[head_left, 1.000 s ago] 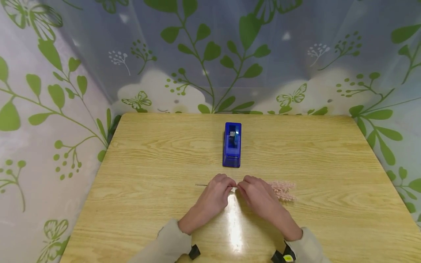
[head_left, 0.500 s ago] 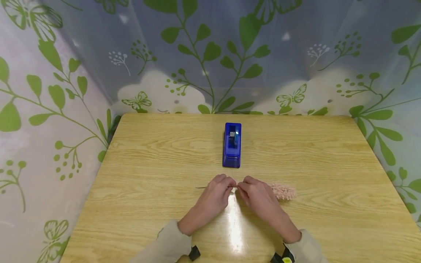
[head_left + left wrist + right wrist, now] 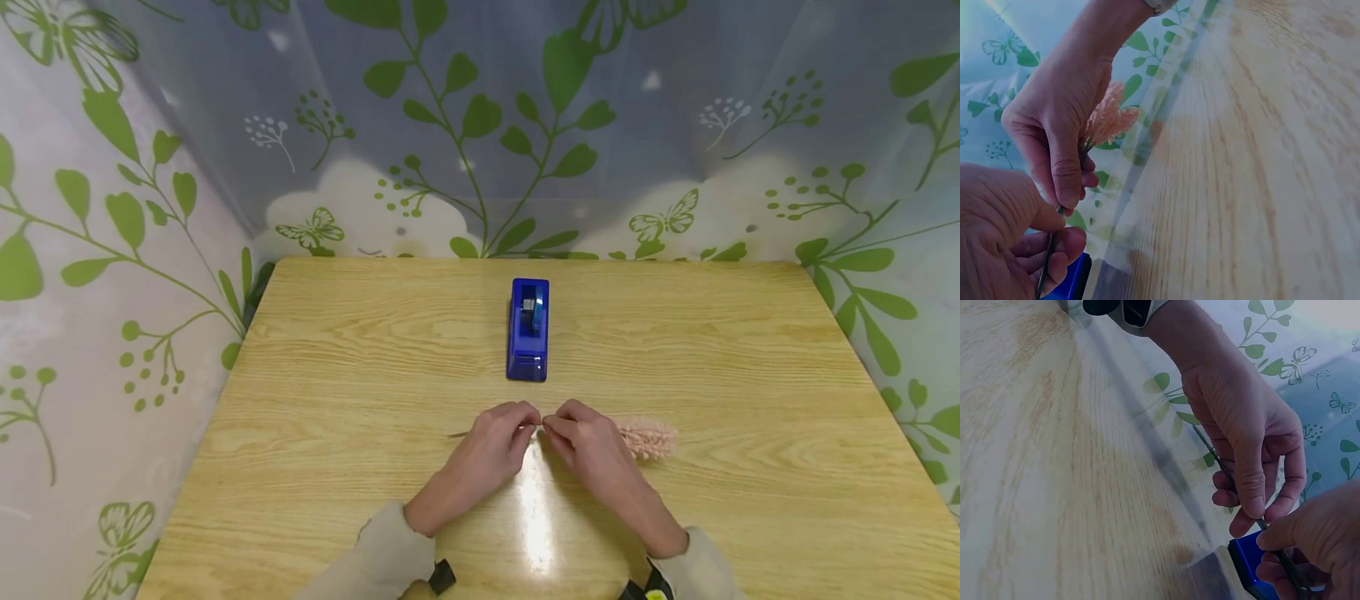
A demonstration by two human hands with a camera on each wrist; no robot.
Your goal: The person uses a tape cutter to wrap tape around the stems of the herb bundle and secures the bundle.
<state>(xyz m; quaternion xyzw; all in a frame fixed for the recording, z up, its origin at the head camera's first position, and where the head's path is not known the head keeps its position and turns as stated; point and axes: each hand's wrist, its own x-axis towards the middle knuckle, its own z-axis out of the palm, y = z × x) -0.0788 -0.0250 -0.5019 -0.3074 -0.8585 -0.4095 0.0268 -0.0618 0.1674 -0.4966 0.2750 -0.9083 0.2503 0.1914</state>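
Observation:
An artificial flower with a fluffy pink head (image 3: pixel 649 437) and a thin dark stem (image 3: pixel 1051 250) lies across both hands. My left hand (image 3: pixel 491 446) pinches the stem between thumb and fingers, and its bare end sticks out to the left of that hand. Close beside it, my right hand (image 3: pixel 596 450) pinches the same stem nearer the head, fingertips almost meeting the left ones. The pink head shows past the right hand's outer side. In the right wrist view the stem's free end (image 3: pixel 1207 442) points out beyond the left hand. Fingers hide the middle of the stem.
A blue tape dispenser (image 3: pixel 528 343) with a roll in it stands on the wood-grain table (image 3: pixel 360 333), just beyond the hands. Behind the table and along its sides hangs a curtain (image 3: pixel 315 125) printed with green leaves and butterflies.
The stem's free end has dipped slightly towards me. The pink head has turned and looks more bunched together than one second ago. Both hands keep nearly the same place.

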